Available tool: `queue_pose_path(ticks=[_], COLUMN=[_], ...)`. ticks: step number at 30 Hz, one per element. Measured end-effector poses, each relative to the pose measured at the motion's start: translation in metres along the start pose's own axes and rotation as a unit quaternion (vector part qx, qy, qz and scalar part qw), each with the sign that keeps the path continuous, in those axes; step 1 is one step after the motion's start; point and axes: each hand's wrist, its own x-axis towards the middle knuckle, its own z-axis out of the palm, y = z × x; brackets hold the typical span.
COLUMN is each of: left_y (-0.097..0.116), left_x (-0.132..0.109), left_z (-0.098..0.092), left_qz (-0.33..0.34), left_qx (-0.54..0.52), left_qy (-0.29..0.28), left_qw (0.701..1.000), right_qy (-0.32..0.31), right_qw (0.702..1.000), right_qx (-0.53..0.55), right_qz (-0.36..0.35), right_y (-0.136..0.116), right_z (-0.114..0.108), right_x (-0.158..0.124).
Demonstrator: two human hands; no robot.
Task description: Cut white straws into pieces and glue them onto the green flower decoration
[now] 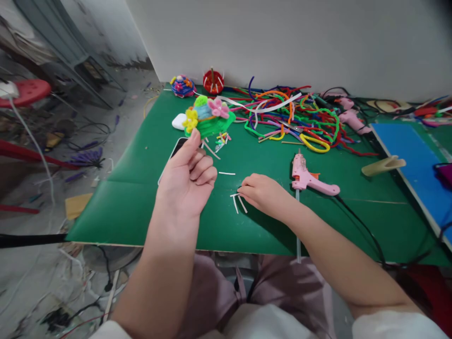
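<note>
My left hand (189, 176) is raised above the green table (141, 188), fingers curled, pinching the bottom of a pipe-cleaner craft (209, 117) with a green base, a yellow flower and a pink flower. My right hand (263, 193) rests low on the table, its fingertips pinched on a short white strip (235, 194). Two more white strips (240, 204) lie just under that hand, and another white strip (226, 173) lies between the hands.
A pink glue gun (312, 178) with a black cord lies right of my right hand. A tangle of coloured pipe cleaners (293, 115), yellow-handled scissors (312, 141), a phone (175, 149), a white case (178, 121), two finished crafts (183, 86) and a blue board (416, 160) surround them.
</note>
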Motion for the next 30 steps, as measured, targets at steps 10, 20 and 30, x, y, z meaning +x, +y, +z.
queue_pose_path(ticks=[10,20,30], left_y=[-0.004,-0.006,-0.006], left_x=[0.002,0.004,0.004], left_z=[0.000,-0.003,-0.003], left_qz=[-0.011,-0.014,-0.017], left_qx=[0.001,-0.018,-0.004], left_qy=[0.007,-0.009,-0.023], left_qw=[1.000,1.000,1.000], right_qy=[0.030,0.126,0.129], right_qw=[0.995,0.895,0.694], right_qx=[-0.095,0.370,0.661], right_qz=[-0.007,0.215,0.255], right_y=[-0.005,0.004,0.008], right_z=[0.010,-0.003,-0.007], right_x=[0.002,-0.003,-0.003])
